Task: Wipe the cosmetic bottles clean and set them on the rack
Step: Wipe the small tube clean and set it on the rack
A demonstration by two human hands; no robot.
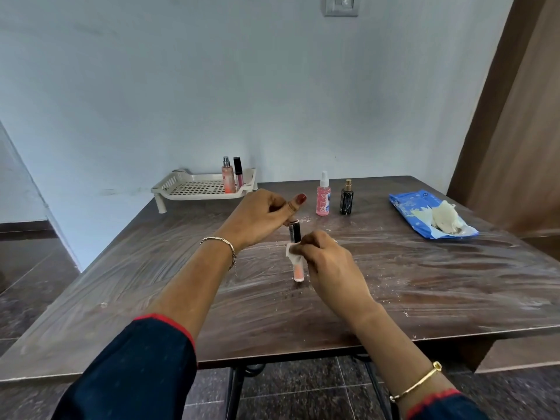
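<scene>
Forearms [194, 286] out; left hand [260, 215] clamped on lip gloss tube [294, 233], right hand [328, 265] clamped on wipe [293, 253] around it

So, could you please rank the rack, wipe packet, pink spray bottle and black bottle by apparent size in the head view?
1. rack and wipe packet, too alike to separate.
2. pink spray bottle.
3. black bottle, slightly shorter.

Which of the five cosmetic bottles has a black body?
The black perfume bottle with the gold top, standing right of the pink spray bottle; the other four have pink or peach bodies.
</scene>
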